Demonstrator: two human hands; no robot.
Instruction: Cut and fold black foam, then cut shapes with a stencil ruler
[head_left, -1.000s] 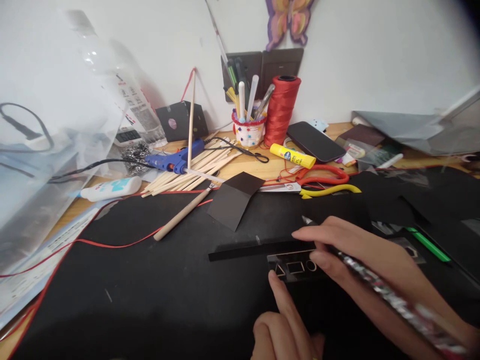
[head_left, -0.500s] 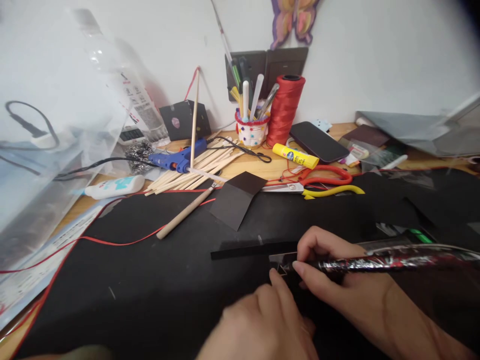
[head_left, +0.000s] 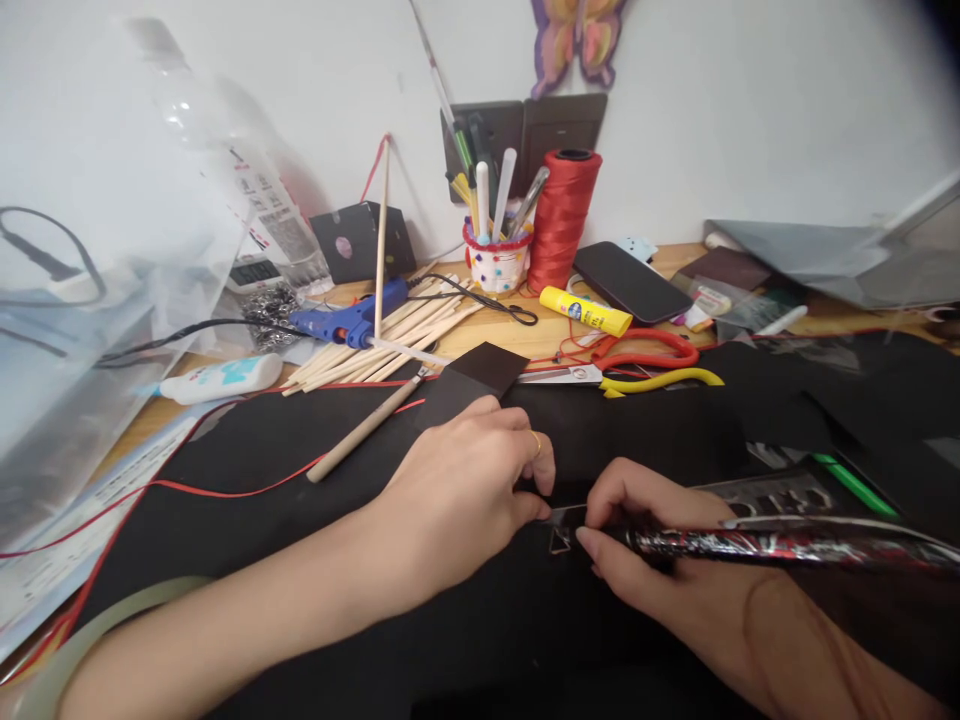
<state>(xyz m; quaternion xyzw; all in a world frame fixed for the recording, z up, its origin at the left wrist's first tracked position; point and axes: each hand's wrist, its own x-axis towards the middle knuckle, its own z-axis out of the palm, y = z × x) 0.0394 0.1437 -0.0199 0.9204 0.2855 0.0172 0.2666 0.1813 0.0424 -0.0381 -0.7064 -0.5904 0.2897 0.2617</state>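
Two-handed at the stencil (head_left: pixel 568 518). Clamped on the patterned pen (head_left: pixel 780 546) with right fingers (head_left: pixel 622 570). Cannot tell for left fingers (head_left: pixel 531 508)

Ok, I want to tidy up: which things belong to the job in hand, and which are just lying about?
In use: pen, in the right hand; triangle-marked strip, at its fingertips.
Seemingly lying about: glue gun; glue stick; scissors; phone; red spool.

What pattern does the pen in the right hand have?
The pen is dark, mottled with red and silvery-white patches; it shows in the head view.
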